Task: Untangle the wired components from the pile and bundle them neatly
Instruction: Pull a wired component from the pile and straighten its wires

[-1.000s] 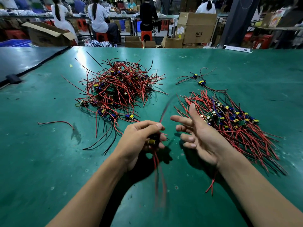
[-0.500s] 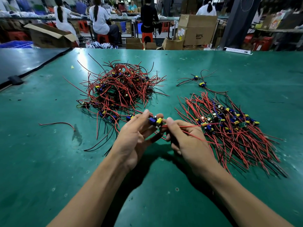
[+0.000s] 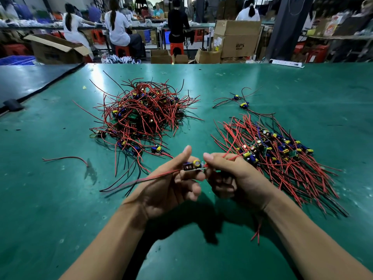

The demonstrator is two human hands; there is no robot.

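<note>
Left hand (image 3: 171, 184): fingers curled, pinching 1 component (image 3: 192, 165) above the bench (image 3: 60, 199).
Right hand (image 3: 236, 174): curled, pinching the component's other end.
Axis: leads (image 3: 153, 177) run left-right.
Bundle (image 3: 278, 156): just right of the right hand, the nearer one.
Pile (image 3: 141, 116): ahead-left, apart.

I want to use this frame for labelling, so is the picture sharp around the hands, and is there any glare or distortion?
Head view: the left hand, right hand and the wired board they hold are sharp; head view: pale glare on the green table near its far edge; head view: dark shadow under the wrists; head view: the dark pillar behind leans, wide-angle distortion.
</note>
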